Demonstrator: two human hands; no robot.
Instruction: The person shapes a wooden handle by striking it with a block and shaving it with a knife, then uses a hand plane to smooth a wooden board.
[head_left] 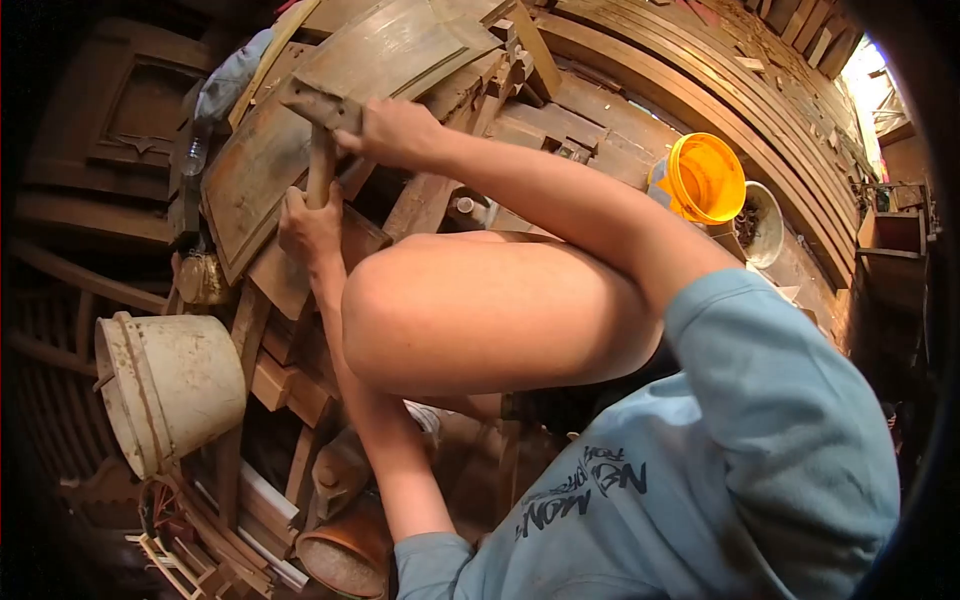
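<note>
My left hand (310, 232) is closed around the wooden handle of a hammer-like tool (320, 168). The tool's broad, dark head points up and left above a worn wooden panel (240, 205). My right hand (398, 136) is closed at the right end of that head, fingers wrapped against it. The exact kind of tool is hard to tell from this angle. Below the hands the panel, with a moulded edge, leans over stacked wood pieces. My bent knee (400, 310) sits between my two forearms.
A dirty white bucket (190, 385) lies tilted at left. A yellow bucket (708, 180) and a pale bowl (762, 225) stand at right beside long stacked planks (700, 90). A clear bottle (195, 153) is near the panel's left edge. An orange-brown pot (345, 555) sits below, among wood scraps.
</note>
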